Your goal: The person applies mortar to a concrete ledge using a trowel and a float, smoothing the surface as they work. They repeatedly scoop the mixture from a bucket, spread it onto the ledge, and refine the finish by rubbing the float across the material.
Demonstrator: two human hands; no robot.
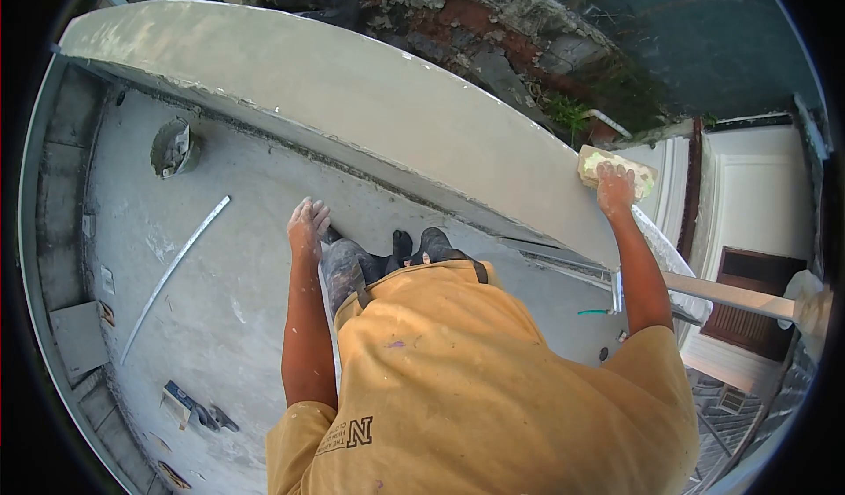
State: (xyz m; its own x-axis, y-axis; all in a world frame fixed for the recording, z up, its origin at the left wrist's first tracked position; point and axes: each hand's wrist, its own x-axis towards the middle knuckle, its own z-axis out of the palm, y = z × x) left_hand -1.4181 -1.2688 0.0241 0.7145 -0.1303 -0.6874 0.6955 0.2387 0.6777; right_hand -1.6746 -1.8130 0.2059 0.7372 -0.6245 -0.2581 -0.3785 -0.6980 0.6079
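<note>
A pale, yellowish sponge-like block lies against the outer edge of the smooth plastered ledge, at its right end. The fingers of my right hand are spread over that block and grip it from above. My left hand hangs over the grey floor beside my dark trousers, its whitened fingers extended and holding nothing. The ledge curves across the view in front of me, beyond both of my feet.
A bucket with grey material stands on the floor at upper left. A long metal strip lies below it, and a trowel-like tool rests lower left. Beyond the ledge is a drop to rubble and plants. A wooden beam is at right.
</note>
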